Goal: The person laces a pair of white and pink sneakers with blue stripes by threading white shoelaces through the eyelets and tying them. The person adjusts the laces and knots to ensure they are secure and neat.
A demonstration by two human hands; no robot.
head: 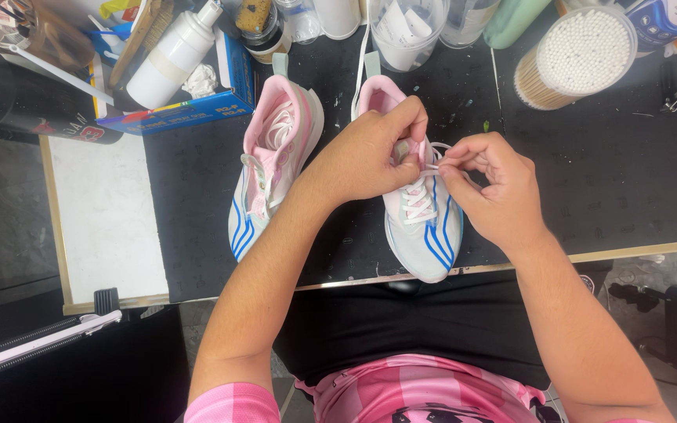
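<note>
Left hand (pixel 370 157) and right hand (pixel 491 184), fingers pinched closed on the white lace (pixel 419 196) of the near shoe (pixel 421 211); uneven pulling could leave the lacing lopsided or slip an end free.

Right shoe's (pixel 423 227) tongue and upper lacing behind the left hand (pixel 370 153)

A white sneaker (pixel 425 223) with pink lining and blue side stripes stands upright on the black mat, toe toward the table's near edge. Its white lace (pixel 432 168) is pulled taut across the top eyelets, pinched at both ends.
</note>
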